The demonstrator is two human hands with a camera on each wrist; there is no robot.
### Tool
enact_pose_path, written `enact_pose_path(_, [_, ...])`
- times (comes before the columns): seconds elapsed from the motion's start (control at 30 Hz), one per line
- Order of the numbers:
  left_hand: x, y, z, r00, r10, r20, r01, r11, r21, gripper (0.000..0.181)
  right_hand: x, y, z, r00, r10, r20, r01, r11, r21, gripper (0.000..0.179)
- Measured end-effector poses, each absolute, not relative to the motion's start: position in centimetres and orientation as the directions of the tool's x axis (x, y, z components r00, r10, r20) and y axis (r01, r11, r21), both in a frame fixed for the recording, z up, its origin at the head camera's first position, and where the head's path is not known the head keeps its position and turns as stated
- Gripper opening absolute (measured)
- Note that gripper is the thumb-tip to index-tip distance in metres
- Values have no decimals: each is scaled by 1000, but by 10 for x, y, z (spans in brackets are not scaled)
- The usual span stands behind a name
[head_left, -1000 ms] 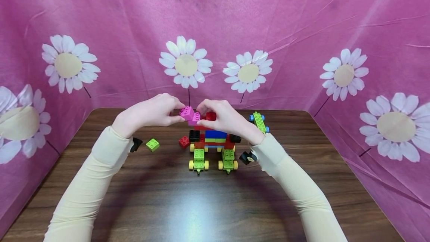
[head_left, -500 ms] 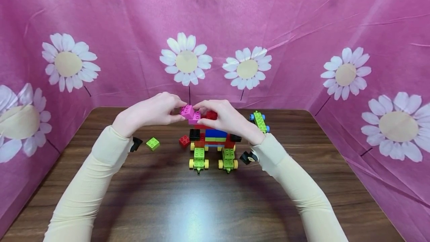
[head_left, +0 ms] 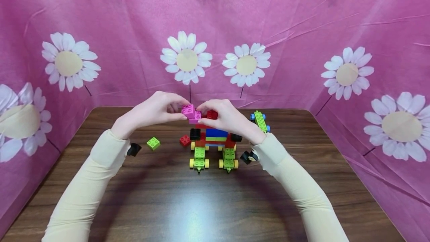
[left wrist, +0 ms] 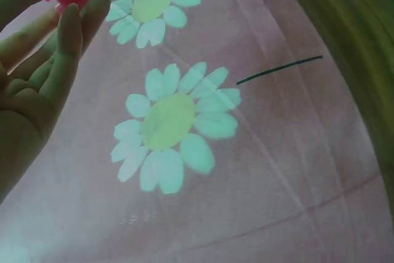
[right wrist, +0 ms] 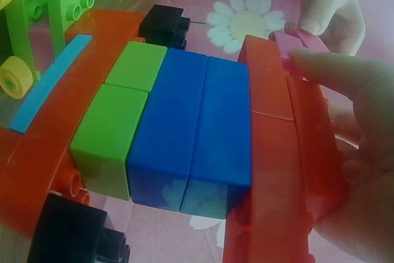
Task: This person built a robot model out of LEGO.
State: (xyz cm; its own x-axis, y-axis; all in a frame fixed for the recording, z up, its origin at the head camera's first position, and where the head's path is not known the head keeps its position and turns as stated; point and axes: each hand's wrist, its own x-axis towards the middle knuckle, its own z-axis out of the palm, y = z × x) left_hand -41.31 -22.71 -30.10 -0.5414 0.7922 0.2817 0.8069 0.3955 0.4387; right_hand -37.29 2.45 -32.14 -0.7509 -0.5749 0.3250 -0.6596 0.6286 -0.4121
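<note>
Near the table's far side stands a toy-brick build, with blue bricks (head_left: 216,133) in its middle and red bricks (right wrist: 271,84) above them. Green wheeled bases (head_left: 199,158) with yellow wheels form its feet. At its upper left, a pink brick (head_left: 188,111) sits on a lower pink brick (head_left: 196,119), offset to the left. My left hand (head_left: 152,111) pinches the upper one between thumb and fingers. My right hand (head_left: 223,115) holds the lower pink brick at the top of the build, partly hiding a red brick (head_left: 212,114).
A loose green brick (head_left: 153,143) and a loose red brick (head_left: 184,140) lie left of the build. To the right stands a green base with blue wheels (head_left: 259,121). Dark pieces (head_left: 133,149) show at the cuffs. Pink flowered cloth (head_left: 285,18) surrounds the wooden table (head_left: 161,204).
The upper pink brick has shifted and turned slightly, and my left fingers have changed their hold on it. My right hand stays nearly in place. The head view has tilted a little.
</note>
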Motion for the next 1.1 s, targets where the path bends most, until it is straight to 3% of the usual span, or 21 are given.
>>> enact_pose_path(0.33, [-412,-226,-313,-563,745,357,799,381,465,34,-375,26,-321,-758,-567,323,-652,643,-401,30])
enact_pose_path(0.57, [-413,-223,-311,-500,768,401,854,363,372,30,-377,27,-321,-756,-573,317,-654,639,-404,30])
enact_pose_path(1.1, [-432,-223,-310,-428,815,391,902,355,246,28,-393,18,-326,-787,-540,298,-617,676,-403,29])
